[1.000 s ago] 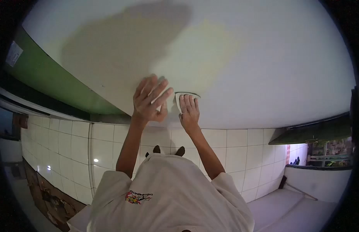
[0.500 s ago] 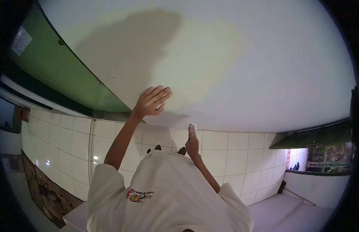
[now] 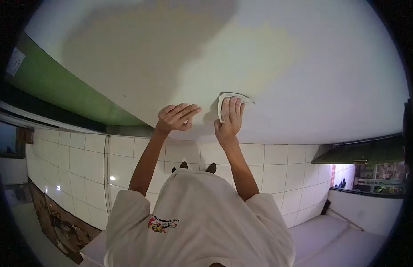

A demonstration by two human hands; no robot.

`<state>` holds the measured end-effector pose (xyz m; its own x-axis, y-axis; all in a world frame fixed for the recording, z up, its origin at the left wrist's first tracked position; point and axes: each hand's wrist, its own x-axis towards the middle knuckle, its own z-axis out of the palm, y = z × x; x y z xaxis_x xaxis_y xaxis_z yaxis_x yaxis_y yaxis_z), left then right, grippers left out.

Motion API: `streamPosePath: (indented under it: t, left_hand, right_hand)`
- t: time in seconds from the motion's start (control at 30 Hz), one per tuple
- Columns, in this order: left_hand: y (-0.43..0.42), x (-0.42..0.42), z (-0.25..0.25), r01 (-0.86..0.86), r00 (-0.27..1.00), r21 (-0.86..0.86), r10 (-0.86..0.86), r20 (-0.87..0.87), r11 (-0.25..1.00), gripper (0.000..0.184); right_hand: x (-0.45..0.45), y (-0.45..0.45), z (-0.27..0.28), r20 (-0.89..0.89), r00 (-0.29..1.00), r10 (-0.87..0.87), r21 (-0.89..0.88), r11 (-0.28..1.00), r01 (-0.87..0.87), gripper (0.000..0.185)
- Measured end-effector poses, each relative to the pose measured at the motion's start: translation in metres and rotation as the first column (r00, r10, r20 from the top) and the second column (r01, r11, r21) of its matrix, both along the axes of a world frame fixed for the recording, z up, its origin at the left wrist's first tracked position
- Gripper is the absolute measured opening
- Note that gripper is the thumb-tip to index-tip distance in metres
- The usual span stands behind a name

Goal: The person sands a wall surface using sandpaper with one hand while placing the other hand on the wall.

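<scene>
My right hand (image 3: 231,116) presses a pale sheet of sandpaper (image 3: 238,95) with a dark edge flat against the white wall (image 3: 277,107). Its fingers lie over the sheet, and the far edge curls out past the fingertips. To the left of it, my left hand (image 3: 177,117) is at the wall with its fingers stretched out and holding nothing. I cannot tell how firmly the left hand touches the surface. A pale yellowish patch (image 3: 242,53) spreads over the wall above both hands.
A green panel (image 3: 68,80) with a paper label (image 3: 15,61) borders the wall on the left. Below lies a cream tiled floor (image 3: 277,173), with my dark toes or shoe tips under the shirt. A dark green door (image 3: 362,153) stands at the right beside an opening.
My right hand has come up from low at the wall's foot, and the sandpaper now lies spread on the wall. My left hand has barely moved.
</scene>
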<state>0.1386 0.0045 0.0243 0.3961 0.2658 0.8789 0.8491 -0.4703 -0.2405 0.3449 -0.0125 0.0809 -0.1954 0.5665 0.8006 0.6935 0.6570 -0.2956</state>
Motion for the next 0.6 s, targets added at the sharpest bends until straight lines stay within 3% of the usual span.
streamPosePath:
  t: [0.07, 0.17, 0.33, 0.5, 0.6]
  left_hand:
    - [0.007, -0.001, -0.004, -0.001, 1.000, 0.003, 0.001, 0.006, 1.000, 0.045]
    - [0.008, 0.000, -0.007, -0.017, 1.000, -0.005, 0.017, 0.002, 1.000, 0.043]
    - [0.011, -0.005, -0.010, 0.009, 1.000, 0.002, -0.009, 0.001, 1.000, 0.044]
    - [0.007, -0.008, -0.002, 0.014, 1.000, -0.007, -0.014, -0.018, 1.000, 0.043]
    - [0.003, -0.003, 0.002, 0.018, 1.000, 0.030, -0.017, -0.017, 0.999, 0.041]
  right_hand:
    - [0.001, 0.014, -0.024, 0.044, 0.998, -0.044, 0.138, 0.990, 0.037, 0.074]
    - [0.005, 0.017, -0.057, 0.072, 0.997, -0.024, 0.101, 0.995, 0.016, 0.074]
    - [0.011, 0.003, -0.109, 0.153, 0.987, 0.040, -0.162, 0.987, -0.015, 0.076]
    - [0.011, -0.014, -0.158, 0.187, 0.982, 0.030, -0.242, 0.970, 0.016, 0.073]
    - [0.018, -0.043, -0.163, 0.228, 0.965, 0.133, -0.437, 0.899, -0.021, 0.074]
